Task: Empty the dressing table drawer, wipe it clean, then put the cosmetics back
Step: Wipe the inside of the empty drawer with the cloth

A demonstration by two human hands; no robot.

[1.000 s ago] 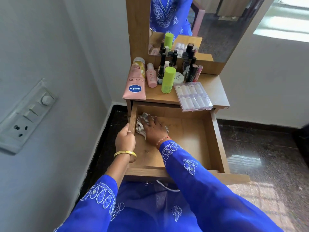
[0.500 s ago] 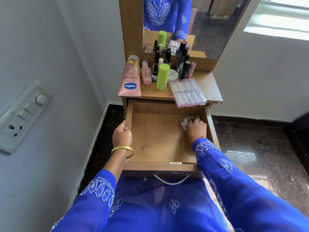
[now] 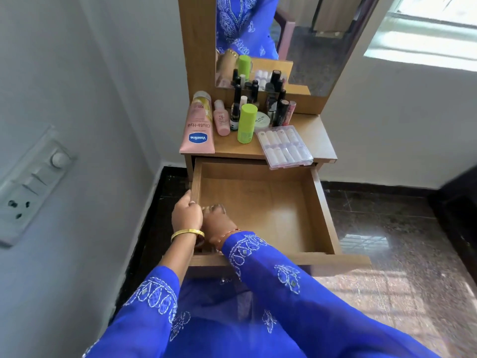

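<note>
The drawer [image 3: 258,202] is pulled out and empty, so the wiping step seems in hand. The right hand [image 3: 216,223] presses down in its near-left corner; no cloth is visible under it. The left hand [image 3: 187,215] grips the left wall. Next, returning the cosmetics [image 3: 247,117] from the tabletop [image 3: 317,135].
</note>
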